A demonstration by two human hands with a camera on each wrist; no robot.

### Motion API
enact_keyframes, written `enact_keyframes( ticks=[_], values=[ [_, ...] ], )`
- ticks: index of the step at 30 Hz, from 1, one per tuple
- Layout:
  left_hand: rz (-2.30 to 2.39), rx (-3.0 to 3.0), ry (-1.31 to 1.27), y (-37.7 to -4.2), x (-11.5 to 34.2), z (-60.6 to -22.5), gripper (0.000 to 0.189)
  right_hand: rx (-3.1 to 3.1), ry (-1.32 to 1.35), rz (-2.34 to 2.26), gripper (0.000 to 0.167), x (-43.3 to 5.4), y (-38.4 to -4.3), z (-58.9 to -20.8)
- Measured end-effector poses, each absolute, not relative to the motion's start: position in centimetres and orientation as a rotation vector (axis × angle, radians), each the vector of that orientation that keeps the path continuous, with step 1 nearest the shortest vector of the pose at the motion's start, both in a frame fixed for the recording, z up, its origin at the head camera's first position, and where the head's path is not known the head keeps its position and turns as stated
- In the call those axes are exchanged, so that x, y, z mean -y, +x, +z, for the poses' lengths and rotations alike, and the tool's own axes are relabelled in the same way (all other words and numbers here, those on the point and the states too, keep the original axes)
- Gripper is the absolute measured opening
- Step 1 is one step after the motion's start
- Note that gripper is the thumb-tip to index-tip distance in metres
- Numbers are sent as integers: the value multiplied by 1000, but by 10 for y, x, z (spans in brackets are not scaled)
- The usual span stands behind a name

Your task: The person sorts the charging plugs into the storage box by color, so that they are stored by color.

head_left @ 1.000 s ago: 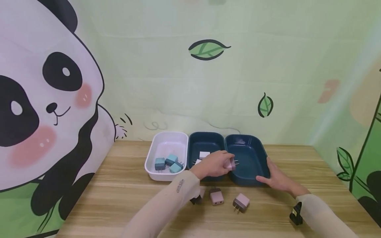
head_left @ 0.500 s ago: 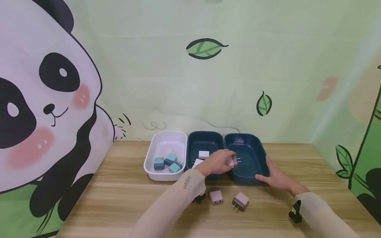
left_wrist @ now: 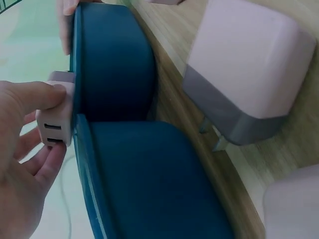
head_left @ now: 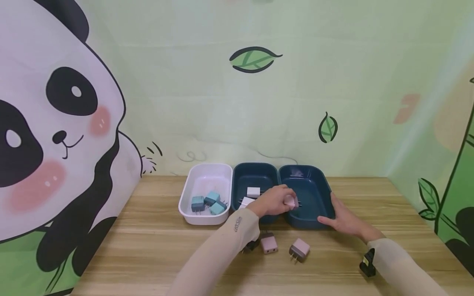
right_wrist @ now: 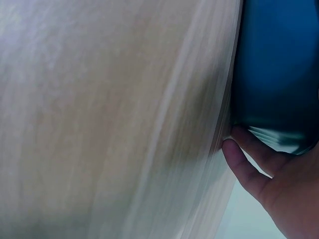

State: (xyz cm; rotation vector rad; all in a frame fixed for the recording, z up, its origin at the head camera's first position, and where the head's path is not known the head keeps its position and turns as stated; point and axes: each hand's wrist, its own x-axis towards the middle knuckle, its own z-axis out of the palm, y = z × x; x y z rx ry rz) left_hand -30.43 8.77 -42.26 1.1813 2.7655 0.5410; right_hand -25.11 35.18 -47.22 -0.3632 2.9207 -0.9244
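Observation:
My left hand (head_left: 273,200) pinches a pink charger plug (head_left: 290,201) over the near left rim of the right dark blue tray (head_left: 308,191). The plug's prongs point right. In the left wrist view, the held charger plug (left_wrist: 56,122) shows two USB slots, with the thumb on top and fingertips beneath. My right hand (head_left: 346,220) rests against that tray's near right corner, thumb on the front wall and fingers along the side. In the right wrist view, fingers (right_wrist: 249,169) lie fairly straight against the tray. Pink-and-grey charger plugs (head_left: 299,249) (head_left: 269,243) lie in front on the table.
A white tray (head_left: 205,219) holds several teal plugs (head_left: 212,198). Beside it, the middle dark blue tray (head_left: 255,172) holds white plugs (head_left: 253,192), partly hidden by my left arm. A dark plug part (head_left: 252,245) shows under my left sleeve. A printed cloth (head_left: 207,102) hangs behind.
My left hand has moved slightly right with the pink charger plug, bringing it further over the right tray. My right hand stays against the tray; the head view has shifted a little.

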Motion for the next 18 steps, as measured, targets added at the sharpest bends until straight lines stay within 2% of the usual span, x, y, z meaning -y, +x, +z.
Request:
enact_keyframes(
  ticks=[4, 18],
  values=[
    [562, -2766, 1167, -307, -89, -428, 43, -2914, -348, -911, 106, -352, -250, -471],
    [692, -2800, 1104, -316, -94, -437, 40, -2917, -373, -923, 105, -352, -251, -473]
  ],
)
